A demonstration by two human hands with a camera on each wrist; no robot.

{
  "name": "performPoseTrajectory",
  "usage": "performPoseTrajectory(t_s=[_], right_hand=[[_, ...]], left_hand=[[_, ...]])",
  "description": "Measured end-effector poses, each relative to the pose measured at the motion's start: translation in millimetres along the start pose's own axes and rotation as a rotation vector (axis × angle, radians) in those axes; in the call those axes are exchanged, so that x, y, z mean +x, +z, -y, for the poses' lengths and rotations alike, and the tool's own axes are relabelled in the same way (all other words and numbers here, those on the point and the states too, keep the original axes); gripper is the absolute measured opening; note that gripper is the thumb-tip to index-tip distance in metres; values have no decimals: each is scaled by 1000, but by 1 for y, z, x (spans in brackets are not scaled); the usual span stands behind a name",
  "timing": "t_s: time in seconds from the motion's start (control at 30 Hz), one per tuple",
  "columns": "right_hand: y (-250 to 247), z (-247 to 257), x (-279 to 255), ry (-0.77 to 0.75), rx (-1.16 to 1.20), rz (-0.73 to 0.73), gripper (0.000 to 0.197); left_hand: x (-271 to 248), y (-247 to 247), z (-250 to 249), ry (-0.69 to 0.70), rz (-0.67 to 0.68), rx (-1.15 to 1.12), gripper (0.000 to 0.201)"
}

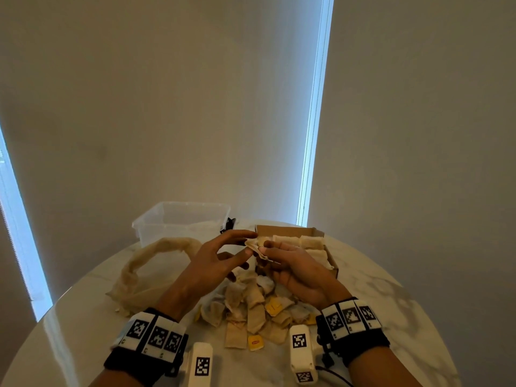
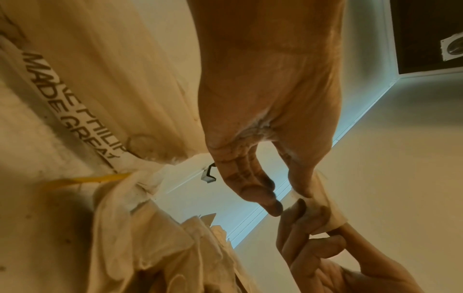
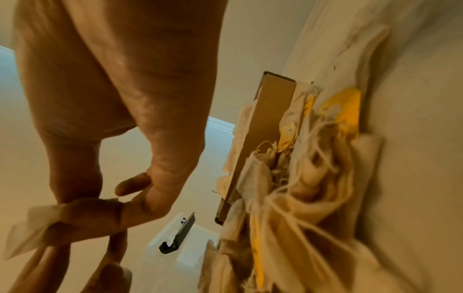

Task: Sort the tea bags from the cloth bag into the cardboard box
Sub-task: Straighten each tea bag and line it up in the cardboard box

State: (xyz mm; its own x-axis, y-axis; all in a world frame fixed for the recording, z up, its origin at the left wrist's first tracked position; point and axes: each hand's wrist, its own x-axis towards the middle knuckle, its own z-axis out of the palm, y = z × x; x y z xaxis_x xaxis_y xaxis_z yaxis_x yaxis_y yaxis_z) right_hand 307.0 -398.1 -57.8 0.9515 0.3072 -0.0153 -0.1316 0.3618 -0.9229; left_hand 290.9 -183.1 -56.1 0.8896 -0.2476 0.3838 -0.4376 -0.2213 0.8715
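Note:
A pale tea bag (image 1: 255, 247) is held up between both hands, just left of the cardboard box (image 1: 318, 233). My right hand (image 1: 265, 248) pinches it between thumb and forefinger, and the right wrist view shows this tea bag (image 3: 27, 234) blurred beside the right hand (image 3: 60, 210). My left hand (image 1: 248, 243) pinches its left corner; in the left wrist view the left hand (image 2: 288, 200) meets the tea bag (image 2: 325, 210). Several tea bags lie in rows inside the box. A loose pile of tea bags (image 1: 251, 308) with yellow tags lies below the hands. The cloth bag (image 1: 145, 269) lies slack to the left.
A clear plastic tub (image 1: 178, 222) stands at the back left of the round marble table (image 1: 391, 289). A small black clip (image 1: 229, 224) lies between tub and box. One yellow tag (image 1: 255, 343) lies at the pile's near edge. Blinds hang behind the table.

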Motion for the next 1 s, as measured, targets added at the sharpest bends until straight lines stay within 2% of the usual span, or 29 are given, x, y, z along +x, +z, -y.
performPoseTrajectory(t_s=[0.13, 0.23, 0.3, 0.43, 0.6, 0.77, 1.0], right_hand=[[1, 1, 0, 5, -50, 7, 32], [0, 4, 0, -63, -218, -62, 35], [0, 6, -2, -150, -312, -104, 39], [4, 9, -7, -258, -469, -67, 51], [2, 5, -4, -253, -716, -34, 36], [-3, 2, 0, -257, -678, -75, 32], [-3, -2, 1, -266, -381, -146, 28]], left_hand=[[1, 0, 3, -55, -56, -20, 22], [3, -1, 6, -88, -65, -29, 21], [3, -2, 9, -101, -43, -15, 19], [3, -1, 15, -132, 26, 50, 19], [6, -2, 17, -168, 121, 136, 16], [8, -5, 19, -158, 98, 155, 18], [6, -2, 20, -175, -1, 15, 26]])
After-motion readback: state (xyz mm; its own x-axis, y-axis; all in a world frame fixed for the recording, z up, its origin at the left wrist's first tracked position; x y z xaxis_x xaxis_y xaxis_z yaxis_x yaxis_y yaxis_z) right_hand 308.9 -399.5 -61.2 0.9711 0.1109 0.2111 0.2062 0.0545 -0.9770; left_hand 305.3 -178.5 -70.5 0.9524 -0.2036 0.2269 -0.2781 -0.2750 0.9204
